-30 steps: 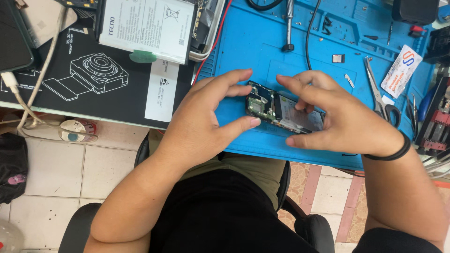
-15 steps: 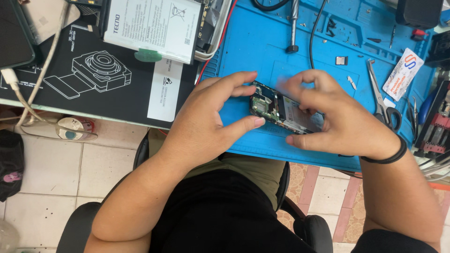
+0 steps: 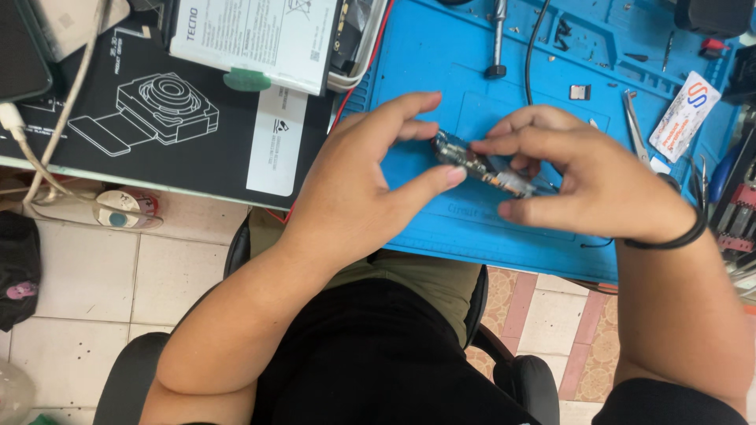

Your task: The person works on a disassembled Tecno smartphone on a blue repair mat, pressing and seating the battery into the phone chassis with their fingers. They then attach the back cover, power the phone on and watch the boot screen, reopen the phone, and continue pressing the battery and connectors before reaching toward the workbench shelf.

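The small circuit board (image 3: 480, 165) is held between both hands just above the blue work mat (image 3: 441, 94), near the mat's front half. The left hand (image 3: 358, 185) comes in from the lower left with its wrist bent, thumb stretched under the board's near edge and forefinger arched over its far end; the fingers are spread fairly wide, with only the tips at the board. The right hand (image 3: 587, 185) reaches from the right, palm down, fingers curled close together and pinching the board's right end, a black band (image 3: 669, 236) around its wrist. The board is long and narrow, dark, tilted down to the right, studded with tiny metal parts, its right portion paler and partly hidden under the right fingers. On the mat beyond lie a screwdriver (image 3: 498, 39), tweezers (image 3: 634, 126) and a white card (image 3: 683, 106). To the left sits a black mat (image 3: 118, 142) with a camera drawing, a flat white battery pack (image 3: 260, 35) resting at its top.
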